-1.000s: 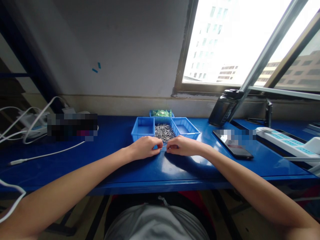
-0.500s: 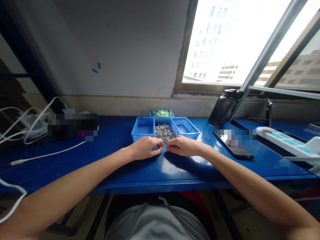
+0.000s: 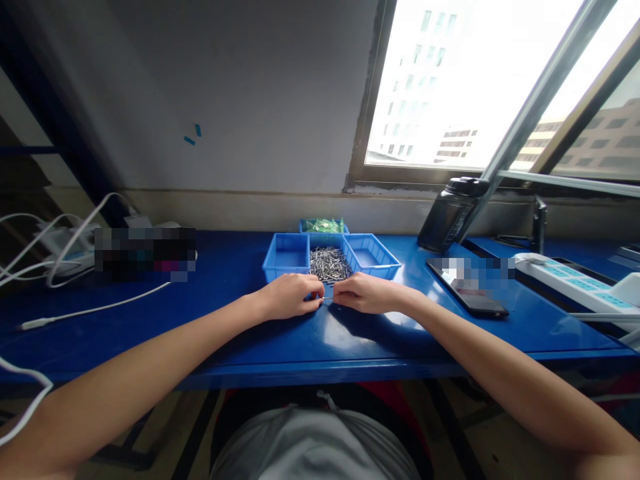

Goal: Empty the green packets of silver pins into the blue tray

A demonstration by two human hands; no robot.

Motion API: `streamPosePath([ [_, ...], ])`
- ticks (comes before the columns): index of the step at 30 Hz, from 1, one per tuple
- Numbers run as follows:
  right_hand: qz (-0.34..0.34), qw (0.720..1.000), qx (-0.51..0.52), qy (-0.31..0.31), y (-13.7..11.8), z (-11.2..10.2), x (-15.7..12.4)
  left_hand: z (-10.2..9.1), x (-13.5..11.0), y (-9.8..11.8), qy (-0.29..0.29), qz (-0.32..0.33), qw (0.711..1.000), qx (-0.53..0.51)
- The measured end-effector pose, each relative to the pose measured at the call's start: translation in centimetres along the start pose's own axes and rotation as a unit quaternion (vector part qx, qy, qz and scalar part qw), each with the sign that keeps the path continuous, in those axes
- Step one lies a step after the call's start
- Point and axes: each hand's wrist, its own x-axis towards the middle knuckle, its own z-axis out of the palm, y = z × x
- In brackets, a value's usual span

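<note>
My left hand (image 3: 295, 295) is closed in a pinch just above the blue table, with its fingertips at the left end of a thin metal pin (image 3: 328, 298). The pin's right end is pinched by my right hand (image 3: 367, 292), so it spans the small gap between both hands. Right behind the hands lies a heap of small silver and dark metal pins (image 3: 330, 264). A blue bin (image 3: 287, 258) stands behind my left hand, and another blue bin (image 3: 373, 255) behind my right. The fingers hide most of the held pin.
A blue bin with green plastic packets (image 3: 323, 227) stands by the wall. To the right are a phone (image 3: 467, 288), a dark bottle (image 3: 450, 217) and a white power strip (image 3: 575, 283). White cables (image 3: 100, 312) and a blurred-out object (image 3: 145, 252) lie left.
My left fingers have drawn closer together and slightly left, and more of the thin pin shows between the hands. My right hand has hardly moved.
</note>
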Motion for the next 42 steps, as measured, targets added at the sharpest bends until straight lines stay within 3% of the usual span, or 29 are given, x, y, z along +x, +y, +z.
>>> streamPosePath([
  [6, 0.002, 1.0, 0.013, 0.001, 0.0, 0.0, 0.0, 0.1, 0.0, 0.0, 0.025, 0.002, 1.0, -0.003],
  [13, 0.02, 0.993, 0.118, -0.008, 0.1, 0.3, 0.3, -0.2, 0.0, 0.5, 0.093, 0.011, 0.995, -0.027],
  [20, 0.018, 0.992, 0.126, 0.001, 0.1, 0.7, 0.5, 0.2, -0.1, 0.4, 0.076, 0.062, 0.994, -0.058],
  [27, 0.036, 0.992, 0.118, -0.019, -0.1, -0.1, 0.2, 0.1, -0.1, 0.5, 0.064, -0.001, 0.997, -0.037],
  [34, 0.049, 0.992, 0.118, 0.0, -0.1, -0.1, 0.3, 0.2, 0.0, 0.1, 0.049, 0.034, 0.998, 0.006],
  [42, 0.035, 0.994, 0.104, 0.008, -0.1, 0.1, 0.3, 0.5, 0.0, 0.2, 0.05, 0.03, 0.998, 0.02],
])
